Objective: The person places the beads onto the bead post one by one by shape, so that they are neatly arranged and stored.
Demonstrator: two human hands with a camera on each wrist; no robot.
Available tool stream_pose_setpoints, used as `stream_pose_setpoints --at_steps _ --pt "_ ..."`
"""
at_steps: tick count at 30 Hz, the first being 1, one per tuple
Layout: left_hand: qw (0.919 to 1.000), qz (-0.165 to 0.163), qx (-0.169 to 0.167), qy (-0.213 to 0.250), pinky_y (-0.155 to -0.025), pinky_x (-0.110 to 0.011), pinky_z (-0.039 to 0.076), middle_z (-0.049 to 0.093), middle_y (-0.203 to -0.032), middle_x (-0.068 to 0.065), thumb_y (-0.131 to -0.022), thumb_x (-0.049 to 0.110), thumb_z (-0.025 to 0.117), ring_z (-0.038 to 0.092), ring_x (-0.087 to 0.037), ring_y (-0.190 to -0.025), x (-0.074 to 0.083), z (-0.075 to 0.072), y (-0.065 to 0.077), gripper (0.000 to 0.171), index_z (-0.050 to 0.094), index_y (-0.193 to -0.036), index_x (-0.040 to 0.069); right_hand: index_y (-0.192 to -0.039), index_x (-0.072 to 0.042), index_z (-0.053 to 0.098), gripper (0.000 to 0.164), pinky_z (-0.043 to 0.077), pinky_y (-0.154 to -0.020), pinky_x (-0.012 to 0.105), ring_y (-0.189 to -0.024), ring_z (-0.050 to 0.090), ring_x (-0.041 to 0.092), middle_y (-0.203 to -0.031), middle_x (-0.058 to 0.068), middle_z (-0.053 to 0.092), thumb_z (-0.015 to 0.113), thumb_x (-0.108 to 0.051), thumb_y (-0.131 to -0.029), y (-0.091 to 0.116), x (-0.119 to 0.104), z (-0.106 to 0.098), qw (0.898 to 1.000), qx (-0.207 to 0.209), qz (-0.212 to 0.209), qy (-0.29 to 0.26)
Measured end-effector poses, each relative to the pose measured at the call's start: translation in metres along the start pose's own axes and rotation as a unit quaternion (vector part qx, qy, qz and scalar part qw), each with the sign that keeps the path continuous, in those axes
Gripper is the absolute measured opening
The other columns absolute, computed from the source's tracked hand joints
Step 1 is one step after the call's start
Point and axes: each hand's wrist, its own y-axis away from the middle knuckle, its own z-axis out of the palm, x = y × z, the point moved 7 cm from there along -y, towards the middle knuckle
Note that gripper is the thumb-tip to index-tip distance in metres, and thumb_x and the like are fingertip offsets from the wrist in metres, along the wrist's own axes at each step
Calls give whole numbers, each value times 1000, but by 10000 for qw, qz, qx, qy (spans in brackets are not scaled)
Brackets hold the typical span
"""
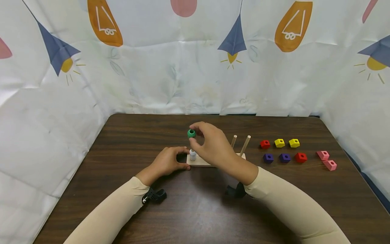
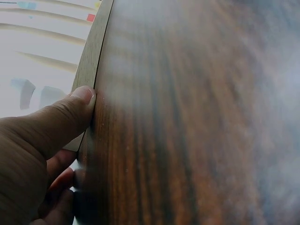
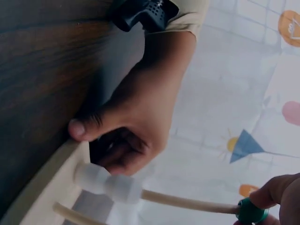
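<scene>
"Brown wood-grain covers the table (image 1: 195,210); where is the work centred?"

"On a pale, rectangular wooden pegboard (image 1: 201,163) at its middle. Its left end is gripped between thumb and fingers by the left hand (image 1: 164,161), and that grip is best kept firm."

"And the right hand (image 1: 214,144)?"

"It is nearly closed: at the tip of the leftmost thin wooden peg (image 3: 187,201), a round green bead (image 1: 190,135) is pinched by thumb and fingertips. Whether the tip is inside the hole cannot be told. The bead should be held square to the peg and eased straight down, so that its rim is not caught."

"Is anything in the way?"

"Part of the pegboard is hidden by the right hand, and beside it two bare pegs (image 1: 245,145) are seen, which should not be brushed. Well apart to the right are spread pairs of holed red cubes (image 1: 301,157), yellow cubes (image 1: 279,143), purple cubes (image 1: 285,158) and pink cubes (image 1: 330,165). Low on the leftmost peg, two rounded white beads (image 3: 124,188) are stacked, by which the drop is probably limited."
</scene>
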Motion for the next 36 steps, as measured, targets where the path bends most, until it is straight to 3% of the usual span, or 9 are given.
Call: stream_pose_setpoints --at_steps 11,17,20,23,26,32,36 --pt "10000 -52 -58 58 -105 -47 47 65 -135 -10 -76 35 92 59 -28 -127 -2 1 0 55 74 -125 17 -128 -3 62 37 55 -86 32 -97 68 19 -107 2 68 74 -12 -94 9 19 17 9962 369 513 -604" --pt "10000 -33 -7 7 -104 -48 47 66 -134 -11 -75 36 93 60 -29 -126 -1 0 1 55 74 -123 17 -134 -2 55 45 48 -97 48 -99 69 25 -108 4 69 74 -11 -94 12 25 21 9915 561 608 -1009" --pt "10000 2 2 11 -104 -48 48 67 -133 -11 -75 35 93 60 -29 -126 0 0 1 55 74 -123 17 -133 -3 56 45 49 -95 46 -97 69 24 -106 3 69 75 -12 -93 13 27 23 9902 600 651 -1080" --pt "10000 23 3 21 -104 -48 48 67 -132 -10 -75 35 93 61 -29 -125 1 0 1 55 74 -123 17 -126 -4 60 37 54 -83 36 -94 67 19 -104 1 68 76 -12 -93 14 29 26 9908 597 611 -1045" --pt "10000 72 13 -13 -103 -48 48 68 -131 -8 -76 36 93 61 -28 -124 2 -1 1 55 74 -124 17 -118 -6 64 29 52 -76 33 -89 64 15 -103 -2 67 77 -12 -93 15 29 27 9924 651 486 -920" --pt "9999 99 35 -84 -102 -48 49 70 -127 -6 -76 35 93 62 -28 -123 2 -1 0 54 74 -123 15 -114 -11 70 24 47 -79 39 -86 60 17 -102 -2 65 79 -14 -91 18 28 26 9944 834 295 -579" --pt "9998 129 67 -106 -102 -47 49 71 -126 -6 -76 34 93 63 -28 -122 2 -1 0 54 74 -122 15 -115 -12 71 24 48 -74 35 -82 59 17 -103 -1 66 78 -14 -92 19 27 27 9944 878 273 -530"
